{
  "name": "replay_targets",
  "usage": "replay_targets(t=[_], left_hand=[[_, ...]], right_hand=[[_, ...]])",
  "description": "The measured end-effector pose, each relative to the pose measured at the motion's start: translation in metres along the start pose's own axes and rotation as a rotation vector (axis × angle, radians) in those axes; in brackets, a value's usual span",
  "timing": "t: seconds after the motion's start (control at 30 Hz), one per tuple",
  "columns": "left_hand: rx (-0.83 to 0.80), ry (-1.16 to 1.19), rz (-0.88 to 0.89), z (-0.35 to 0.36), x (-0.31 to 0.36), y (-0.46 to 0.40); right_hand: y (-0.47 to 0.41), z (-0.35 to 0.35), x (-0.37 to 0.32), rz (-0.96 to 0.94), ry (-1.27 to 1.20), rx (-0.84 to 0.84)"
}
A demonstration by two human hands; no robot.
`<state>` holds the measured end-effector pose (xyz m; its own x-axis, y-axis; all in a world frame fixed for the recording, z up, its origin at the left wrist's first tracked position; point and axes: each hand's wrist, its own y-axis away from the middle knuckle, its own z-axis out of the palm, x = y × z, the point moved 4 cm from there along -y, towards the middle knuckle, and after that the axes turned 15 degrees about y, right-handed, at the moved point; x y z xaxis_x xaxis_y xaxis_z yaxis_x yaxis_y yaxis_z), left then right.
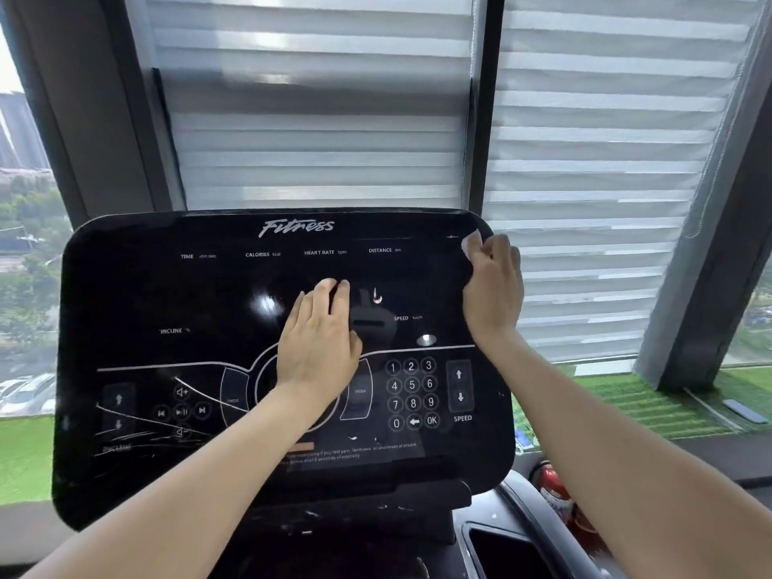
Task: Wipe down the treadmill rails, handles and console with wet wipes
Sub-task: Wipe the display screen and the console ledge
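A single head-worn wide-angle camera looks forward and slightly down from close range at the treadmill console (pixel 267 353), which fills the middle of the view. Blinds (pixel 317 119) and a window lie just behind.

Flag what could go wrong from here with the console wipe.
1. The left hand lies flat on the console, over the round centre control beside the keypad; it could press touch buttons or leave prints on the glossy face.
2. The right hand has the wipe bunched small at the top right corner, so it may only catch the edge and miss most of the panel.
3. The marks at lower left look like scratches or smears; they could get skipped.
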<state>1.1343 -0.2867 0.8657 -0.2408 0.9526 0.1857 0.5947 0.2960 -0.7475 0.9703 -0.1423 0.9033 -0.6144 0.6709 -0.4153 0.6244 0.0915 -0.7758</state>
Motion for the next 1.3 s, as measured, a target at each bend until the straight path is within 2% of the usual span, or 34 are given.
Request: replay_targets(t=[0.07, 0.23, 0.3, 0.5, 0.57, 0.67, 0.73, 0.8, 0.87, 0.97, 1.03, 1.1, 1.23, 1.3], left_hand=[[0.002, -0.004, -0.006, -0.002, -0.005, 0.002], [-0.002, -0.014, -0.014, -0.005, -0.016, 0.006], [0.001, -0.007, -0.014, -0.006, -0.017, 0.007], [0.029, -0.002, 0.057, -0.005, -0.012, 0.015], [0.035, 0.000, 0.062, -0.007, -0.015, 0.018], [0.031, 0.000, 0.056, -0.010, -0.022, 0.024], [0.022, 0.000, 0.059, -0.010, -0.025, 0.028], [0.019, 0.004, 0.065, -0.009, -0.026, 0.032], [0.001, 0.012, 0.068, -0.007, -0.027, 0.035], [-0.035, 0.021, 0.065, -0.006, -0.030, 0.042], [-0.046, 0.022, 0.066, -0.007, -0.032, 0.047], [-0.050, 0.023, 0.066, -0.007, -0.034, 0.052], [-0.049, 0.036, 0.057, -0.006, -0.036, 0.060], [-0.054, 0.037, 0.068, -0.006, -0.035, 0.063]], right_hand=[[-0.005, 0.004, -0.013, 0.011, -0.045, -0.016], [0.005, 0.010, -0.040, -0.252, 0.038, 0.102], [0.010, 0.014, -0.050, -0.325, 0.016, 0.085], [0.034, 0.015, -0.056, -0.724, 0.141, 0.149], [0.024, 0.011, -0.039, -0.670, 0.164, 0.141], [0.006, 0.007, -0.022, -0.293, 0.104, 0.089], [0.009, 0.008, -0.033, -0.159, 0.054, 0.117], [0.026, 0.014, -0.059, -0.240, 0.004, 0.142], [0.053, 0.024, -0.079, -0.414, 0.000, 0.128], [0.083, 0.033, -0.083, -0.680, -0.003, 0.035], [0.079, 0.029, -0.077, -0.784, -0.015, -0.004], [0.058, 0.019, -0.070, -0.705, -0.011, 0.001], [0.020, 0.012, -0.059, -0.272, -0.088, 0.065], [0.038, 0.016, -0.066, -0.281, -0.076, 0.107]])
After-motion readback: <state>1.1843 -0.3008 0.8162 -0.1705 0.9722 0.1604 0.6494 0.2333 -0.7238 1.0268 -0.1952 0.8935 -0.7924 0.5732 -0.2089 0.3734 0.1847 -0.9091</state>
